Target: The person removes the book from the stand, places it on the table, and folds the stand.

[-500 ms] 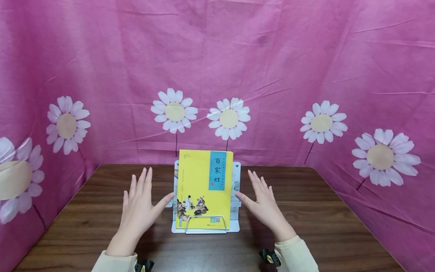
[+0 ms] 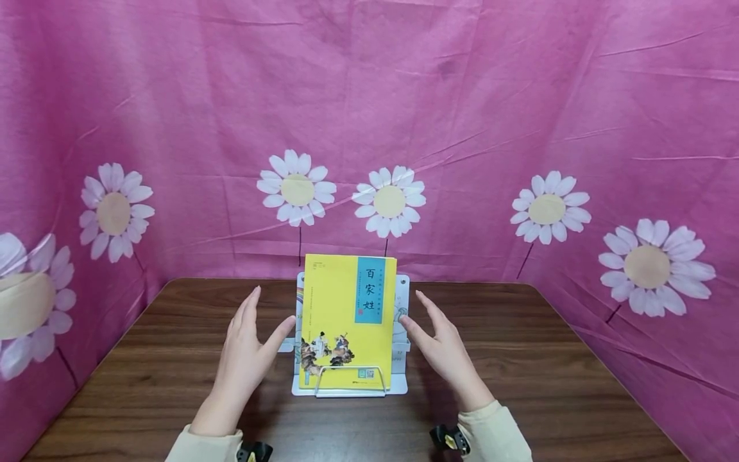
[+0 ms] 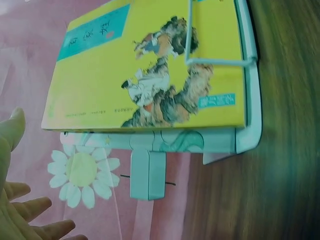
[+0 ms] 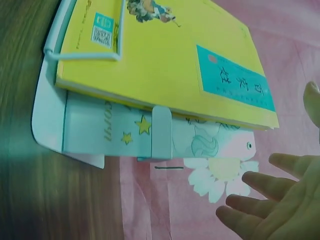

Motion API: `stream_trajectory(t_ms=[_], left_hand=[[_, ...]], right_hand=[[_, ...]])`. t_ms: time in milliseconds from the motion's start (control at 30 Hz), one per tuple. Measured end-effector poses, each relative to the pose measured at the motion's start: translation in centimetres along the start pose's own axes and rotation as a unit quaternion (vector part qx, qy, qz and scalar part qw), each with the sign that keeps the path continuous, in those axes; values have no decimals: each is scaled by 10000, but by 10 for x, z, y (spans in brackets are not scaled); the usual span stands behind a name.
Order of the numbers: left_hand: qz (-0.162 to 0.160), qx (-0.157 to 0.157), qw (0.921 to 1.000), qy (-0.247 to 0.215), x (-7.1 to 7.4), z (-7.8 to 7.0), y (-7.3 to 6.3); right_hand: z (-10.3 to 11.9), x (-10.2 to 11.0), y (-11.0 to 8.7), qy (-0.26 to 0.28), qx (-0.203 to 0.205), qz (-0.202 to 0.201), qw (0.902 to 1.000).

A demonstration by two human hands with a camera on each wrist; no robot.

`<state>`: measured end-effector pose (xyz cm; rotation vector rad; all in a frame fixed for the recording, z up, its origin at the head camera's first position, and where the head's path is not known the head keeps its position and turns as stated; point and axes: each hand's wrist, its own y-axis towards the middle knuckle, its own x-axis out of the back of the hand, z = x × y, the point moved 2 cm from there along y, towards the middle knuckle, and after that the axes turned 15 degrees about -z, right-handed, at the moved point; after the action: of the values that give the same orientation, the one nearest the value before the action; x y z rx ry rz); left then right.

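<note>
A yellow book (image 2: 340, 301) with a blue title panel stands tilted back on a white book stand (image 2: 400, 366) printed with pictures. The stand's wire holder (image 2: 349, 395) crosses the lower front of the cover. To the left of the book is my left hand (image 2: 245, 353), its fingers extended and its thumb near the stand's edge. My right hand (image 2: 447, 356) is on the other side, fingers extended and thumb by the stand. Neither hand holds anything; the right wrist view shows a gap between the right hand (image 4: 280, 200) and the book (image 4: 165, 55).
The stand is on a dark brown wooden table (image 2: 548, 385). A pink cloth (image 2: 369, 83) printed with white daisies hangs behind the table and along both sides. Side tabs (image 3: 148, 175) stick out from the stand.
Both hands have moved slightly inward toward the book, and their spread fingers have drawn closer together. The book and stand have stayed in place.
</note>
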<state>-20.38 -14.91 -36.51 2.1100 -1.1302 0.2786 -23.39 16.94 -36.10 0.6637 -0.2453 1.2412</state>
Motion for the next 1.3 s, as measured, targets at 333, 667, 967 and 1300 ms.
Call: stream_trajectory(t_ms=[333,667,967,1300], left_hand=[[-51,292,9962,-817,-4,-5,1],[20,556,9919,-1142,-10,-7,0],[72,718,9881,-1360,-16,-6,-5],[244,850,9850,-1480,-25,-5,-7]], right_hand=[[8,-5,-1,1099,-112,-283,9935],[7,-9,-1,1432,-226,-373,9887],[2,-13,-2,1600,-518,-301,9853],[-5,-22,-2,1355,-696,-213,9881]])
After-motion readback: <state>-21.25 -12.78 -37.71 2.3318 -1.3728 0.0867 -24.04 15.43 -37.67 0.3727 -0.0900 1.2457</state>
